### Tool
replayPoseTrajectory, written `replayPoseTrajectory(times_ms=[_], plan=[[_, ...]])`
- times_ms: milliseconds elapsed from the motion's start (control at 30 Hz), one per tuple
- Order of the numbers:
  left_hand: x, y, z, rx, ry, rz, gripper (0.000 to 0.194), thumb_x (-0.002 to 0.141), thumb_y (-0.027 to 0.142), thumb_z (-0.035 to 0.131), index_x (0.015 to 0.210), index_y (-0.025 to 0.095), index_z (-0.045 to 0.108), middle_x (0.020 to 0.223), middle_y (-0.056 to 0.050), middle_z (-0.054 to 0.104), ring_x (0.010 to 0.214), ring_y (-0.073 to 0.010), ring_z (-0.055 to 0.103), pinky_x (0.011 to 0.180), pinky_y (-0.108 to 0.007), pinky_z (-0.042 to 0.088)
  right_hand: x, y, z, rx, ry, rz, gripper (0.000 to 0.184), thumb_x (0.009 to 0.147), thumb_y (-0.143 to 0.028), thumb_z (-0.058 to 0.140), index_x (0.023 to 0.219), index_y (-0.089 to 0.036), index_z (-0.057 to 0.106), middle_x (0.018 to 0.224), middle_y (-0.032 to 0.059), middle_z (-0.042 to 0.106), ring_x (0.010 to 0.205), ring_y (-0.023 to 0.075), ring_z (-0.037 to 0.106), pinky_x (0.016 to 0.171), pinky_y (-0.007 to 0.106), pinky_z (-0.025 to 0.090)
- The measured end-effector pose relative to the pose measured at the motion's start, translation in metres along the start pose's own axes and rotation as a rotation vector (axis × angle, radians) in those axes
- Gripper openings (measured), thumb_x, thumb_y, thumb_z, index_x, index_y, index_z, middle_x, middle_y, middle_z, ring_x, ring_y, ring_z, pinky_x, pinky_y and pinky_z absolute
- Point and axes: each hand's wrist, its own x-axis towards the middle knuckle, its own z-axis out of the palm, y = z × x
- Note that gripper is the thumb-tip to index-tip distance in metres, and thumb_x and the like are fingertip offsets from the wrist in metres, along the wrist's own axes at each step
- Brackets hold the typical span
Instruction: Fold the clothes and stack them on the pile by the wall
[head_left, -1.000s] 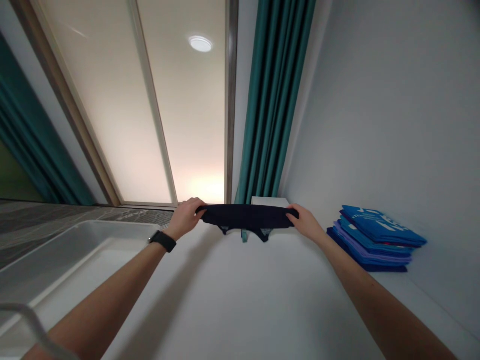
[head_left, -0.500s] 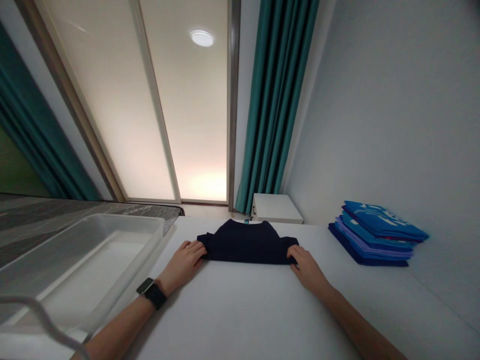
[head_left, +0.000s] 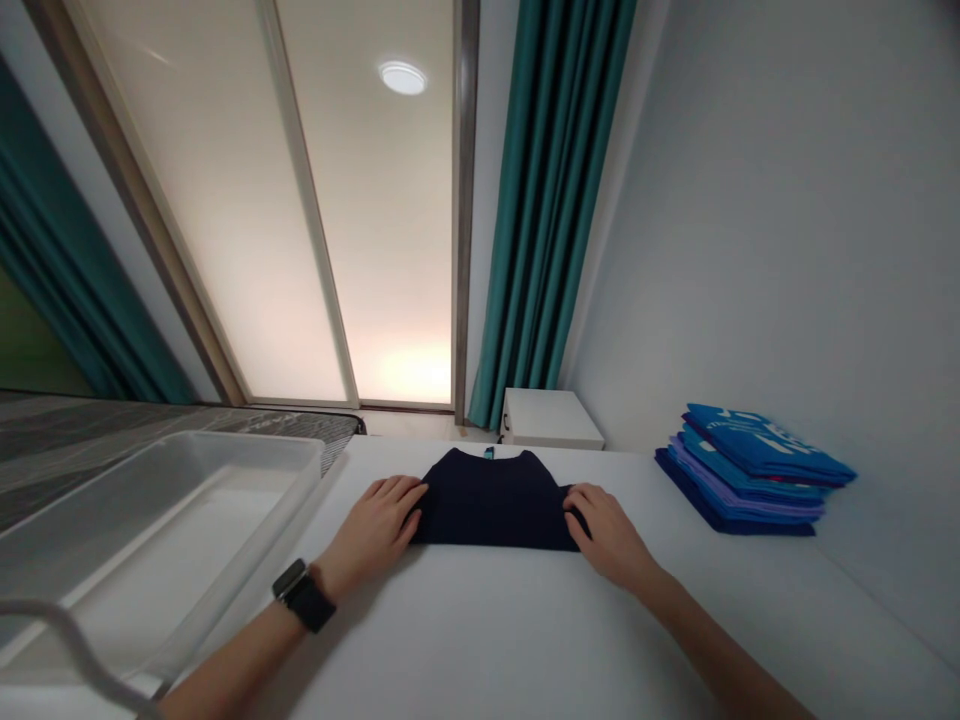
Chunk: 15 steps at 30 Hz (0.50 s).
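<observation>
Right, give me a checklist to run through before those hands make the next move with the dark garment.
1. Left hand touching the dark garment at its left end: ok.
2. Right hand touching its right end: ok.
3. Garment resting on the white table, neckline facing away from the person: ok.
4. Fingers pinching the cloth rather than just resting on it: cannot tell.
5. Underlying layers smooth: cannot tell, the top layer hides them.
6. Folded stack on the right and white tub on the left both apart from the garment: ok.
</observation>
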Motion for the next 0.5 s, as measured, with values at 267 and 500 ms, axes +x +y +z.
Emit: replayPoseTrajectory(times_ms=[267,500], plan=[[0.036,-0.004,0.055,-0.093,-0.182,-0.202,0.054,0.097,0.042,0.033,0.143,0.016,0.039,0.145,-0.012,0.045,0.133,-0.0256,0.040,0.109,-0.042,0.031,0.046,-0.016,0.044,-0.049,-0.177,0.058,0.051,0.095,-0.038,0.035,0.143,-0.022,0.039,0.150,0.0104,0.037,0.139,0.0249,0.030,0.113,0.046,0.023],[0.029,-0.011,0.068,-0.069,-0.166,-0.221,0.057,0.097,0.046,0.032,0.143,0.013,0.039,0.149,-0.014,0.040,0.137,-0.0268,0.036,0.112,-0.043,0.027,0.040,-0.017,0.055,-0.051,-0.229,0.112,0.056,0.097,-0.045,0.029,0.147,-0.021,0.034,0.155,0.0102,0.028,0.144,0.0241,0.019,0.115,0.047,0.017]])
